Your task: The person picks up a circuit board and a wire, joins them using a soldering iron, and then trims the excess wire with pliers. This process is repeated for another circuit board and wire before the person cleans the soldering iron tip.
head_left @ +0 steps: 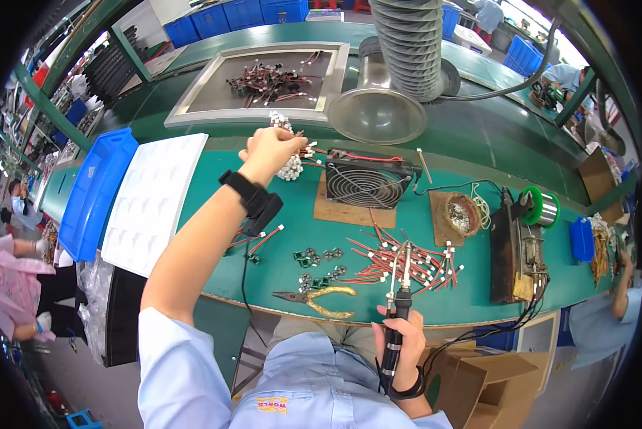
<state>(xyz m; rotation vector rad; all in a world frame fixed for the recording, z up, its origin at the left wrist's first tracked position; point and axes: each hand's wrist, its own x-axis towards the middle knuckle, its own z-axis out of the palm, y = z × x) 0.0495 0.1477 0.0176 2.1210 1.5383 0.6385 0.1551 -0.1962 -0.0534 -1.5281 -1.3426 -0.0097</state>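
Observation:
My left hand [269, 151], with a black strap on its wrist, reaches to the far side of the green bench. Its fingers are curled together over a bunch of white connectors [290, 169] with red wires; what they pinch is hidden. In my right hand [407, 334] is a soldering iron [402, 304] with a thin metal feed tube, held upright at the near edge. Its tip rises over a loose pile of red and black wires with white plugs [432, 268]. Left of that pile lie small green circuit boards [314, 280] and yellow-handled pliers [329, 292].
A black fan [367, 180] stands behind the wires, below a fume hood [378, 118]. Rightward are a solder dish [462, 216], a soldering station [505, 250] and a solder spool [540, 206]. A white tray [153, 196] and blue bin [95, 193] sit left; a framed tray [206, 96] lies beyond.

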